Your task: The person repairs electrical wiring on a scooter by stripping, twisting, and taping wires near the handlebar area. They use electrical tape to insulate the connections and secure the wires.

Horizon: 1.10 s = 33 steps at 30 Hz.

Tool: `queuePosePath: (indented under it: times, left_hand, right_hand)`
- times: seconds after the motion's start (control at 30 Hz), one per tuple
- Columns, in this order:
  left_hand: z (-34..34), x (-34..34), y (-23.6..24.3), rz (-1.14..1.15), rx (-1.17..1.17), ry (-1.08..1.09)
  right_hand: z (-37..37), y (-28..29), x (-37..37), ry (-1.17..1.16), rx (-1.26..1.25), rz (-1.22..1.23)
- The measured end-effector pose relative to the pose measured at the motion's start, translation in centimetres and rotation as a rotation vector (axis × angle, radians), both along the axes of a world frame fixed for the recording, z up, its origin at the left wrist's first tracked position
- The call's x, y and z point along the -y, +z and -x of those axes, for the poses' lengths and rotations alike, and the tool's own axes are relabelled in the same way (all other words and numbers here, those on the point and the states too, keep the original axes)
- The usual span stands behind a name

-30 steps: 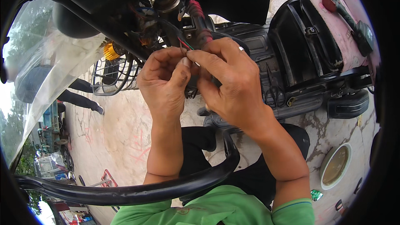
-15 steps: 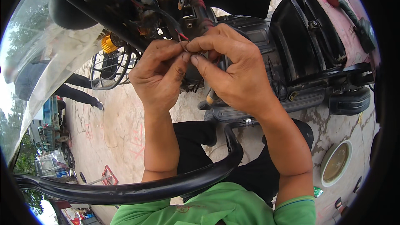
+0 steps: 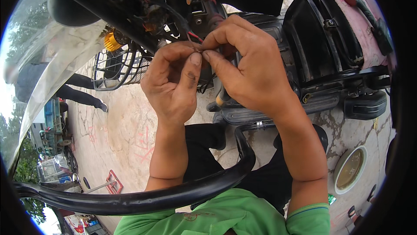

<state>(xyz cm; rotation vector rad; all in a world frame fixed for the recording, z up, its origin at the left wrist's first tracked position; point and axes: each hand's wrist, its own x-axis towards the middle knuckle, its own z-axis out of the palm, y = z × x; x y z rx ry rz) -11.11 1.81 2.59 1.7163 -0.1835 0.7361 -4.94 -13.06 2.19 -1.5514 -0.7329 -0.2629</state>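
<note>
Fingers (image 3: 195, 60) of left hand (image 3: 171, 85) and right hand (image 3: 254, 67) nearly closed, seemingly on thin wire (image 3: 190, 39)

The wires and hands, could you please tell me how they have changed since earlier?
The right hand has brought its thumb up beside that of the left hand, and the green wire has gone out of sight. Both hands still meet at the wires, with the red wire showing.
</note>
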Motion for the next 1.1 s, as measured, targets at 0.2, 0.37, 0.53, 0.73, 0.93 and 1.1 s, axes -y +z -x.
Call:
queuePosePath:
  times: [0.2,0.37,0.53,0.73,0.93,1.1]
  left_hand:
    - [0.0,0.1,-0.4,0.092,-0.010,-0.056]
    - [0.3,0.0,-1.4,-0.034,0.082,0.013]
    - [0.7,0.0,-1.6,-0.084,0.112,0.041]
    - [1.0,-0.1,-1.2,-0.205,0.108,0.055]
    - [1.5,-0.2,-1.2,-0.275,0.085,0.043]
    - [1.4,0.2,-1.2,-0.350,0.126,0.035]
  right_hand:
    - [0.9,0.7,-0.3,-0.169,0.247,0.030]
    - [1.4,0.4,-0.2,-0.092,0.125,0.029]
    - [1.5,0.4,0.0,-0.024,0.042,-0.028]
    - [1.0,0.6,-0.1,0.022,0.007,-0.064]
    - [1.0,0.6,-0.6,-0.033,0.055,-0.071]
    - [0.3,0.1,-0.6,-0.081,0.150,-0.102]
